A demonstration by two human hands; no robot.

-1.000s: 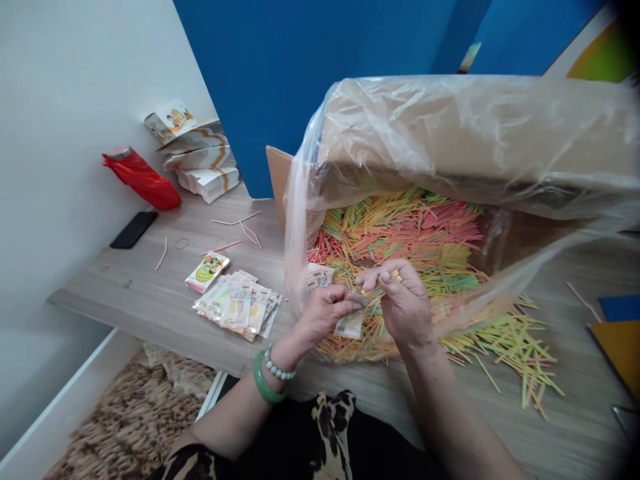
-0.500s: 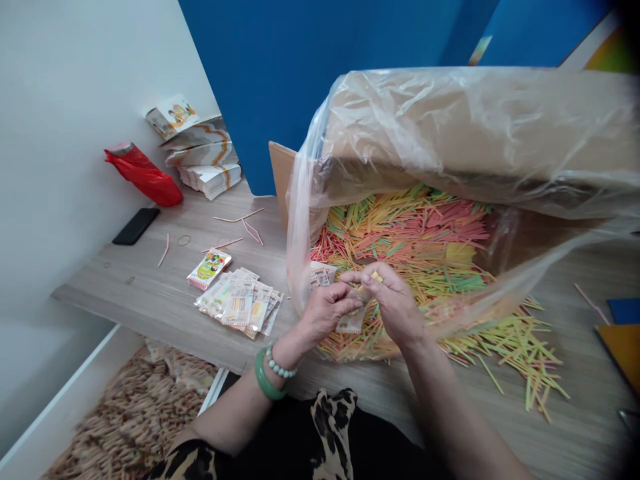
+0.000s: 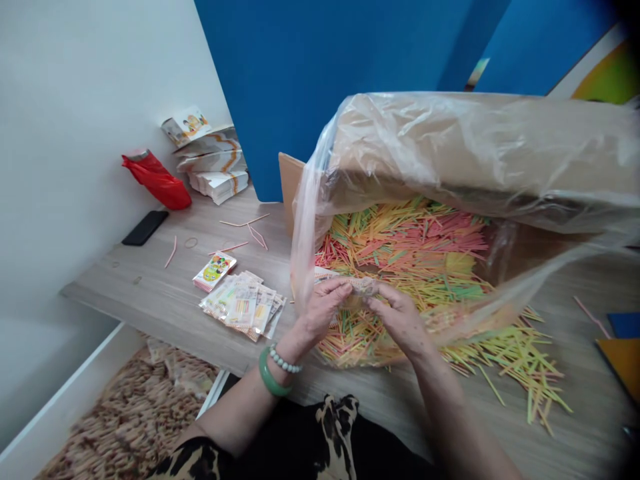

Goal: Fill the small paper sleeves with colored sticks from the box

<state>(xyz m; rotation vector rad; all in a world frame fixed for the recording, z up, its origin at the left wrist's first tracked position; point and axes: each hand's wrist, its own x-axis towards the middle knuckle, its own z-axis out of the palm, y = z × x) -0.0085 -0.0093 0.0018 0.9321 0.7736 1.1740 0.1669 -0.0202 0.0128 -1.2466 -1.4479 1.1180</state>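
A small clear printed packet is stretched between my hands above the front of a plastic-lined cardboard box. My left hand, closed, pinches its left end. On the right end, my right hand is closed with thumb and fingers. Below and behind them lies a heap of thin pink, yellow, orange and green sticks inside the clear liner. Part of another printed packet shows behind my left hand. Filled packets overlap in a pile on the table, left of the box.
A small printed carton lies beside the packet pile. Farther left are a black phone, a red bag and stacked flat cartons. Loose sticks spread over the table at the right. A bin of brown pieces stands below.
My right hand has turned and lowered slightly, and the packet is now drawn out flat between both hands. The yellow pieces seen at my right fingertips no longer show. The view has shifted slightly.
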